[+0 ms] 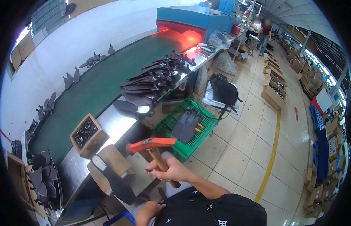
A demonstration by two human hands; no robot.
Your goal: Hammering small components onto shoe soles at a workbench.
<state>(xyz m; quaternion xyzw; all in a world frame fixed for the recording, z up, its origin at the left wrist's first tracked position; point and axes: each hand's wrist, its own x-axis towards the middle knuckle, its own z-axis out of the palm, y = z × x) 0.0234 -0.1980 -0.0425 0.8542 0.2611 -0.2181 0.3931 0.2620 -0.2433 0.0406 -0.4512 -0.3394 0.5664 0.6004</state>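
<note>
My right hand [171, 171] is closed round the wooden handle of a hammer [154, 154], whose red head is raised over the work stand. A tiny dark piece shows at the fingertips of that hand, too small to name. Low in the picture, my left hand [150, 211] rests near my lap, its fingers mostly hidden. Beside it a dark shoe insole [119, 184] with a white heel end leans on the stand, next to a tan block [114, 160]. A wooden box [101, 138] full of small dark pieces sits on the metal ledge.
Many dark insoles [149, 81] lie on the ledge along a green conveyor belt [88, 83], which runs to a blue machine [183, 19] glowing red. A green crate [171, 119] holds insoles and an orange-handled tool. Cardboard boxes [272, 98] line the tiled floor; people are far off.
</note>
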